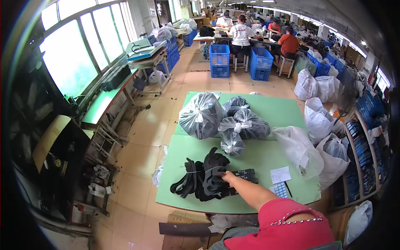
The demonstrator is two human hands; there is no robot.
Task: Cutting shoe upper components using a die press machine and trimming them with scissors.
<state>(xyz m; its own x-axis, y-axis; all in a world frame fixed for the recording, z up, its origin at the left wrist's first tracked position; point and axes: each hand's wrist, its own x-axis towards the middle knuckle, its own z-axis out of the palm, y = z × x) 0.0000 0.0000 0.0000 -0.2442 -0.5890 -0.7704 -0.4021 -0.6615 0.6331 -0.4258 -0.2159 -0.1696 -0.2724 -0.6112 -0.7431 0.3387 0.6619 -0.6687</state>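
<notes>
Our right hand [228,177] touches black strap bundle [212,183] | finger closure hidden, we can't tell | tugging could slip its tie [214,168]

Held the bare right forearm [252,192] outstretched, slanting from the lower right upward and leftward. Wore a short, pinkish-red fabric sleeve [277,236] above it, hiding much of the upper arm. Showed a patch of bare skin [306,217] through a gap in that sleeve, bordered by small, shiny round studs [287,223]. Aligned the wrist roughly with the forearm. Pointed the bare right hand [227,176] forward, away from the torso, with fingers largely hidden and their curl impossible to make out.
</notes>
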